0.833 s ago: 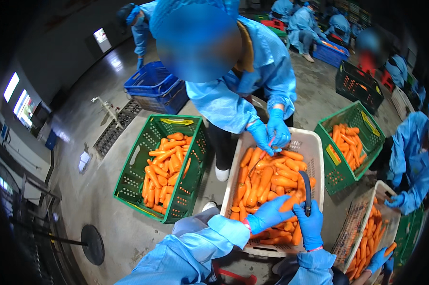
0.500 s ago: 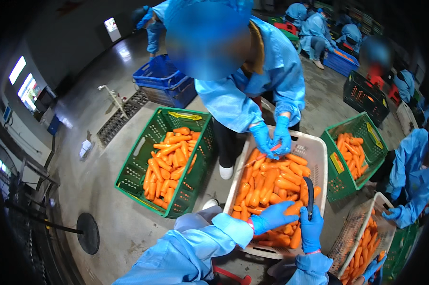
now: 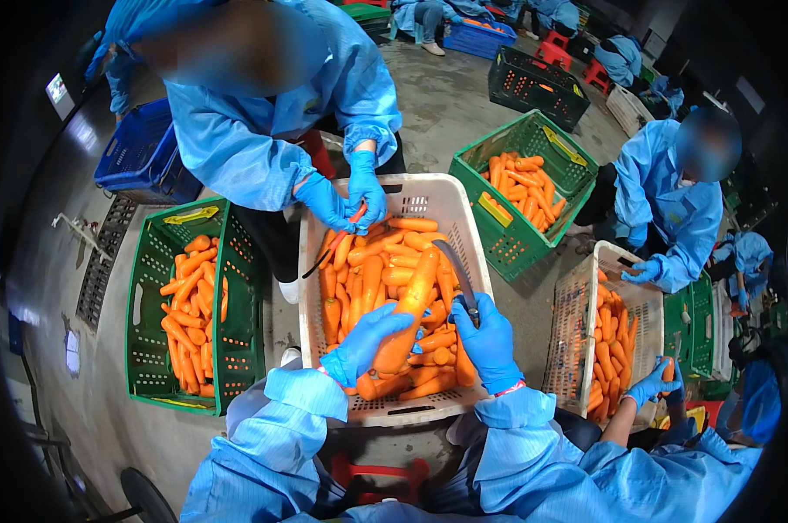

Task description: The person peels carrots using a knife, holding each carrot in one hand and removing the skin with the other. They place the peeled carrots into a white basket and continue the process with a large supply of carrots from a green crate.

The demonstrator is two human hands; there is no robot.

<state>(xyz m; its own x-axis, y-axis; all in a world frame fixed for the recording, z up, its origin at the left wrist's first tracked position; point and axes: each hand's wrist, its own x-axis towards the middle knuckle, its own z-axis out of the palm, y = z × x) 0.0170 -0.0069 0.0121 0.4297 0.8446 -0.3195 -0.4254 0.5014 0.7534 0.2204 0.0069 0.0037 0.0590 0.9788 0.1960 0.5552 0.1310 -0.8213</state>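
Note:
A large carrot [image 3: 416,301] is lifted above the pile, its thick lower end in my gloved left hand [image 3: 366,344]. Close by on the right, my gloved right hand [image 3: 490,349] grips a curved knife [image 3: 457,268]; its blade points up and away beside the carrot. Under both hands stands a whitish plastic crate [image 3: 457,205] heaped with carrots [image 3: 389,272]. At its far left side, a co-worker's gloved hands [image 3: 346,199] hold a red-handled tool [image 3: 356,214] with a dark, thin end.
Green crates of carrots stand at the left [image 3: 241,322] and far right [image 3: 525,244]. Another whitish crate [image 3: 568,349] is on my right, with co-workers' hands around it. A blue crate [image 3: 145,161] and a black crate [image 3: 538,87] are farther off. A red stool [image 3: 381,475] shows below me.
My left hand has closed on a large carrot and raised it from the pile. My right hand still holds the knife. The view has turned to the right.

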